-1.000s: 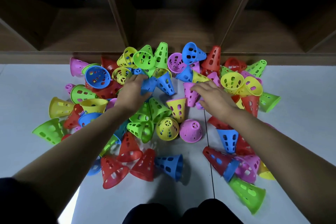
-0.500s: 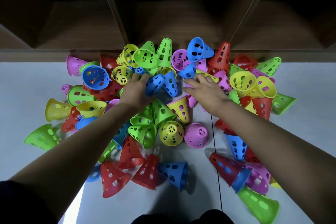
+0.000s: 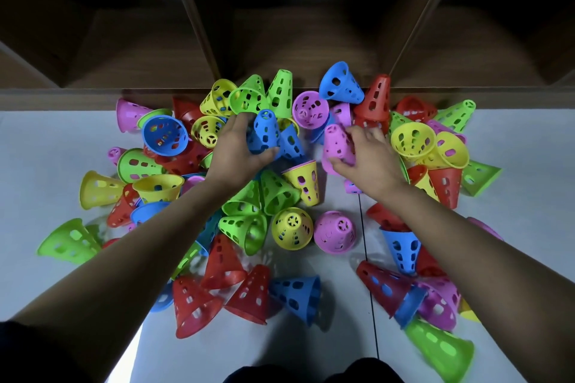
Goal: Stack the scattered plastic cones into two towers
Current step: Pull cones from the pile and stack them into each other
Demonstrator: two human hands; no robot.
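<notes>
The left hand [image 3: 237, 154] grips a blue cone [image 3: 264, 134]; the right hand [image 3: 371, 163] grips a pink cone [image 3: 336, 144], amid the scattered cones [image 3: 292, 228].

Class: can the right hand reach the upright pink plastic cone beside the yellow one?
Probably yes: the upright pink plastic cone stands uncovered near the right hand, which grips another pink cone.

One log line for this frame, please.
left hand: grips blue cone | right hand: grips pink cone | cone pile: scattered | towers: none seen
</notes>
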